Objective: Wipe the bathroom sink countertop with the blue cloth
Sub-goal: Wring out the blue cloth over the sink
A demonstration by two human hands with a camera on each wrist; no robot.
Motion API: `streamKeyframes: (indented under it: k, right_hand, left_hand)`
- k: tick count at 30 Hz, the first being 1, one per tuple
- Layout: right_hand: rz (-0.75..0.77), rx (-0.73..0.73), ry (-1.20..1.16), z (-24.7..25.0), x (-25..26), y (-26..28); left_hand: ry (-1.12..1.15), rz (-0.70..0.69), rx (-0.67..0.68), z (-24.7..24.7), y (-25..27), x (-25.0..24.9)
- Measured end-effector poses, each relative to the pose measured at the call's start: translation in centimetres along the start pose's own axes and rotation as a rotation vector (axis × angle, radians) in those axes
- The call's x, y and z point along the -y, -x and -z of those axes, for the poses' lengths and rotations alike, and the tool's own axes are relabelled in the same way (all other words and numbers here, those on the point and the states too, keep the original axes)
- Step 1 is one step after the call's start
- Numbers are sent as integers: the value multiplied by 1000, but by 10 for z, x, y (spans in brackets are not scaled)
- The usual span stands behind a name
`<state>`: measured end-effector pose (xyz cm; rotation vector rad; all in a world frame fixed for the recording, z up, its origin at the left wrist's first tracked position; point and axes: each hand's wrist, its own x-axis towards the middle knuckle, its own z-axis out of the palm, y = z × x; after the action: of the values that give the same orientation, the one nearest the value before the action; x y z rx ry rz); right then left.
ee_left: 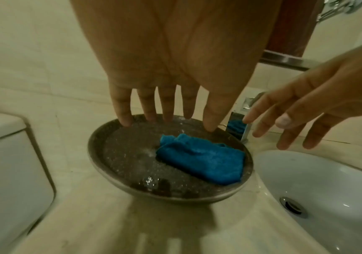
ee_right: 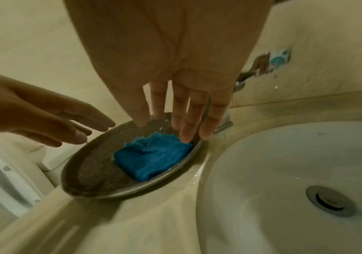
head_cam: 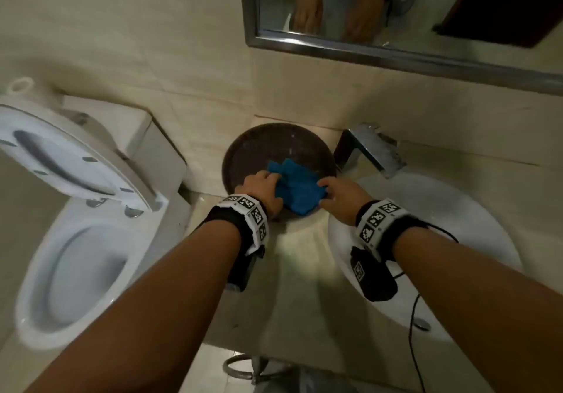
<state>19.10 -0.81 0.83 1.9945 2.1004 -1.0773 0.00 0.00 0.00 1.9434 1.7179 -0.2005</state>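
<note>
A crumpled blue cloth (head_cam: pixel 297 190) lies in a dark round speckled bowl (head_cam: pixel 243 149) on the beige countertop (head_cam: pixel 298 255), left of the sink. My left hand (head_cam: pixel 262 188) hovers over the cloth's left edge and my right hand (head_cam: pixel 338 197) over its right edge. In the left wrist view the left hand's fingers (ee_left: pixel 165 106) are straight and spread above the bowl, apart from the cloth (ee_left: pixel 202 161). The right wrist view shows the right hand's fingers (ee_right: pixel 188 123) straight just above the cloth (ee_right: pixel 154 154). Neither hand holds anything.
A white oval sink (head_cam: pixel 441 225) with a metal drain (ee_right: pixel 328 201) sits right of the bowl, and a chrome faucet (head_cam: pixel 368 149) stands behind it. A toilet (head_cam: pixel 76 240) with its lid raised is on the left. A mirror (head_cam: pixel 396 11) hangs on the wall.
</note>
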Motion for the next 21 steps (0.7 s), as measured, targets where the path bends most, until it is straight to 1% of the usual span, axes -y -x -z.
streamKeyframes:
  k: [1,3,6,10,13,18,21]
  right_hand:
    - [4,3,-12,-2,0,-6]
    - [7,2,-15,-3,0,-15]
    - [-5,4,-22,-7,0,-30]
    - [-1,-29,-26,-10,-3,-54]
    - [-34,-21,15,-15,-5,-69]
    - [-39,-51,15,-27,-6,-79]
    - [-32,-65,18,-30,-6,-80]
  left_hand:
    - [3,20,22,-1,-5,2]
    - [14,50,23,-5,-16,6]
    - [18,54,43,-10,-30,6]
    - [44,65,17,-12,-50,4]
    - [35,78,22,-16,-59,1]
    - [47,127,-5,-17,-67,-3]
    - [102,135,-34,-18,-67,-5]
